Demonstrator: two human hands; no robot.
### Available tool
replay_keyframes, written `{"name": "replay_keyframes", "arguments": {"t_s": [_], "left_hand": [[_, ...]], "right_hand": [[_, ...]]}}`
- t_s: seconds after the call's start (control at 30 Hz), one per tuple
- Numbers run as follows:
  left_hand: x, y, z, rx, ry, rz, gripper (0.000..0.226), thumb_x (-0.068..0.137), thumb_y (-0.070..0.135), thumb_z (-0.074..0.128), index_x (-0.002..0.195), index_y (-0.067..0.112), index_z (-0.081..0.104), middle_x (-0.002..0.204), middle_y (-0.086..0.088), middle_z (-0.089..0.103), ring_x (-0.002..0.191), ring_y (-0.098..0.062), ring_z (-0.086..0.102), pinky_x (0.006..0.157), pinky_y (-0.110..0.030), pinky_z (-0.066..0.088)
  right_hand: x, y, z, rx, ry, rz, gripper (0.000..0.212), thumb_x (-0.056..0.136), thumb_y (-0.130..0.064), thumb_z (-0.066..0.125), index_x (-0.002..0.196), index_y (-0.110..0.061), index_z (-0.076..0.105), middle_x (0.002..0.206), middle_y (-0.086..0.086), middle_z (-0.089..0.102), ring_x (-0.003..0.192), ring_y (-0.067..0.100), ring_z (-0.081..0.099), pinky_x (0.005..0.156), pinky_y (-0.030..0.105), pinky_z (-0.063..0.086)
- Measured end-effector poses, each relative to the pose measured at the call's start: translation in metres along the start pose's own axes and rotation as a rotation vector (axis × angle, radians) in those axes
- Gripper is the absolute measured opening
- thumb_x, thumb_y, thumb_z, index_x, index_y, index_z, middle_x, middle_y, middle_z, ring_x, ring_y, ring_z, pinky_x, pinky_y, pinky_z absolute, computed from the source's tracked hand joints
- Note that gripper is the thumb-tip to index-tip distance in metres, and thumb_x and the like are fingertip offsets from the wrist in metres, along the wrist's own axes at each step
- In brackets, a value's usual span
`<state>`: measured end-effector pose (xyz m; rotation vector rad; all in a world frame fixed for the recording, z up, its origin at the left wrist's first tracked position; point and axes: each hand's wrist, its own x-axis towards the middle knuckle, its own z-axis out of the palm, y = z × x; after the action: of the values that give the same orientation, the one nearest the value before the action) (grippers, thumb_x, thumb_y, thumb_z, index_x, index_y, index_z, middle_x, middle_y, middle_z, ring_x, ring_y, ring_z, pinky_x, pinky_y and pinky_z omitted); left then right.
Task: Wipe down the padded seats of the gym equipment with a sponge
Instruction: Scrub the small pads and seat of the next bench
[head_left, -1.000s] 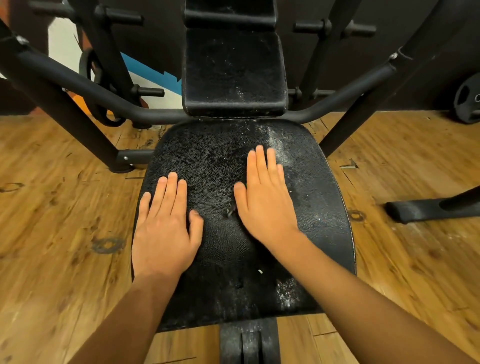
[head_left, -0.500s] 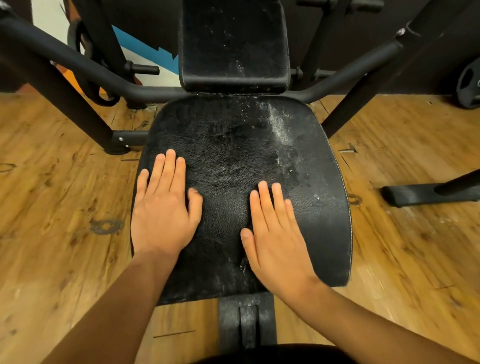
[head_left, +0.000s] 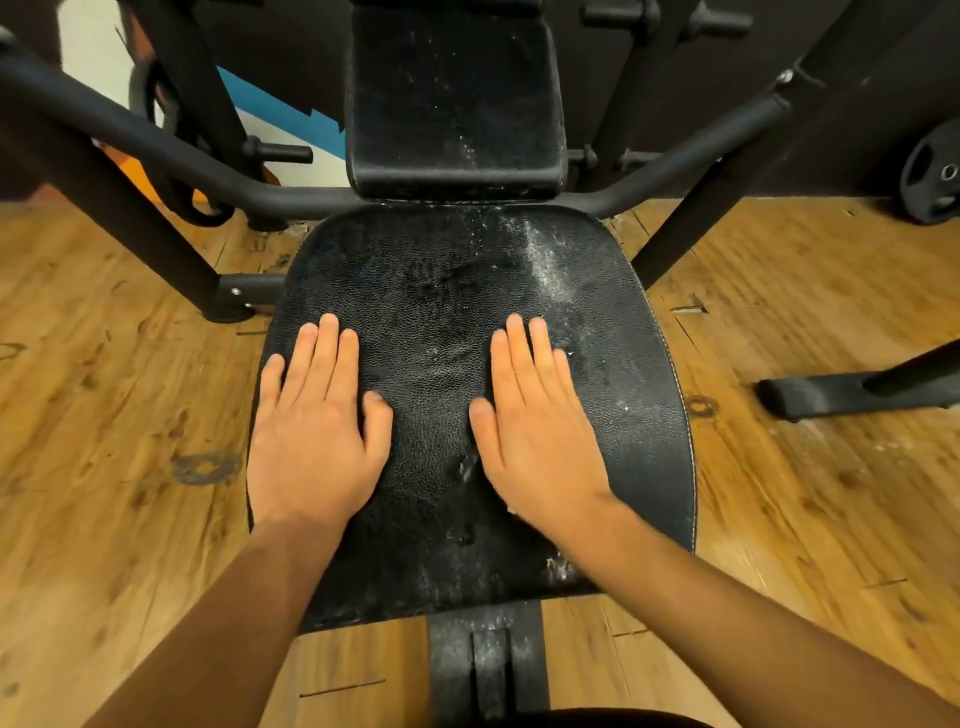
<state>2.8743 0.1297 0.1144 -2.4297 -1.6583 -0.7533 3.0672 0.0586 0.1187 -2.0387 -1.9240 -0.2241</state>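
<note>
- At the bottom centre of the frame, a black metal seat support (head_left: 488, 660), speckled with white dust, is sticking out from under the near edge of the padded seat (head_left: 431, 312).
- The left grip (head_left: 317, 441), a bare hand, is lying flat and palm down on the left part of the seat. Its fingers are straight and close together, and it is holding nothing.
- The right grip (head_left: 540, 436) is lying flat in the same way a little right of the seat's middle, level with the left one and apart from it, fingers straight and closing on nothing.
- The black, textured seat is filling the middle of the frame above the wooden floor (head_left: 104, 415). White dust (head_left: 545, 260) is streaking its upper right part.
- A curved black frame tube (head_left: 156, 140) is running behind the seat from upper left to upper right.
- The dusty back pad (head_left: 452, 93) is standing at top centre, just beyond the seat's far edge.
- A weight plate (head_left: 932, 174) is sitting at the upper right edge.
</note>
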Motion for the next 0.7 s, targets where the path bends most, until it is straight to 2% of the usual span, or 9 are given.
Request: {"name": "replay_keyframes", "arguments": {"t_s": [0.17, 0.37, 0.5, 0.7], "left_hand": [[0.000, 0.000, 0.000, 0.000, 0.005, -0.001, 0.063, 0.098, 0.035, 0.033, 0.154, 0.007, 0.038, 0.164, -0.008, 0.028, 0.154, -0.022, 0.020, 0.126, -0.046, 0.014], [0.001, -0.001, 0.002, -0.002, 0.009, -0.002, 0.063, 0.098, 0.035, 0.033, 0.154, 0.008, 0.039, 0.164, -0.008, 0.029, 0.154, -0.021, 0.020, 0.126, -0.046, 0.015], [0.000, -0.001, 0.001, 0.002, -0.001, -0.002, 0.062, 0.098, 0.034, 0.034, 0.154, 0.008, 0.038, 0.164, -0.008, 0.028, 0.154, -0.020, 0.019, 0.125, -0.046, 0.015], [0.001, -0.002, 0.001, 0.012, -0.013, -0.001, 0.063, 0.098, 0.035, 0.033, 0.154, 0.008, 0.038, 0.164, -0.008, 0.027, 0.154, -0.020, 0.018, 0.125, -0.047, 0.016]], "right_hand": [[0.099, 0.013, -0.008, 0.083, 0.001, 0.102, 0.066, 0.109, -0.036, 0.025, 0.161, -0.001, 0.007, 0.170, 0.017, -0.002, 0.157, 0.029, -0.010, 0.128, 0.043, -0.004], [0.182, 0.024, -0.016, 0.101, 0.000, 0.122, 0.066, 0.109, -0.036, 0.026, 0.161, 0.000, 0.006, 0.170, 0.017, -0.002, 0.157, 0.031, -0.010, 0.127, 0.045, -0.002], [0.176, 0.023, -0.018, 0.143, 0.008, 0.140, 0.067, 0.109, -0.036, 0.027, 0.161, -0.001, 0.004, 0.170, 0.017, -0.005, 0.156, 0.030, -0.012, 0.127, 0.045, -0.003], [0.095, 0.010, -0.011, 0.134, 0.001, 0.111, 0.067, 0.108, -0.036, 0.027, 0.162, -0.002, 0.005, 0.170, 0.016, -0.005, 0.157, 0.028, -0.013, 0.128, 0.043, -0.003]]}}
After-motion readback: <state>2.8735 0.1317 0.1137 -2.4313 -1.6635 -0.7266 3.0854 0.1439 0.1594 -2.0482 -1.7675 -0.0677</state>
